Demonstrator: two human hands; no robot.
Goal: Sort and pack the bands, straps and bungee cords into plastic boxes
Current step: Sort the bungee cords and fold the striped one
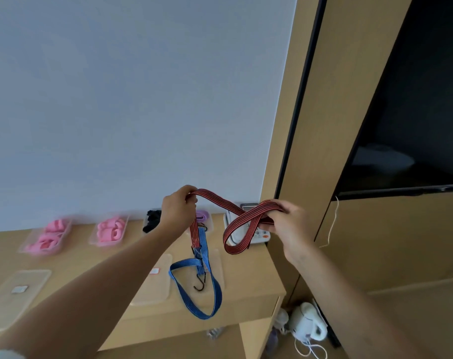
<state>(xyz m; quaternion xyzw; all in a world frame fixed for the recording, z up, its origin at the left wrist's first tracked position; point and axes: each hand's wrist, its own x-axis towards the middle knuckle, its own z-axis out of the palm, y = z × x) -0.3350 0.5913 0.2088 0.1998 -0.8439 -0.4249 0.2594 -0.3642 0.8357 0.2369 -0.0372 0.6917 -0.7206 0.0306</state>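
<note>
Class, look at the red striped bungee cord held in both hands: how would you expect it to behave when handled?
Probably floppy: the red bungee cord sags and loops between the left hand and right hand. Its hooked end seems caught on the blue bungee cord, so it may snag. Likely light, as fingertips hold it.

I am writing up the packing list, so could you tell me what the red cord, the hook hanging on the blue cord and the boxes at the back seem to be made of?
Red cord: flat woven elastic fabric, matte, judging by its black lengthwise stripes and limp folds. Hook: dark, thin and rigid, probably coated metal. Boxes: clear, slightly glossy plastic; the pink contents show through the walls.
</note>
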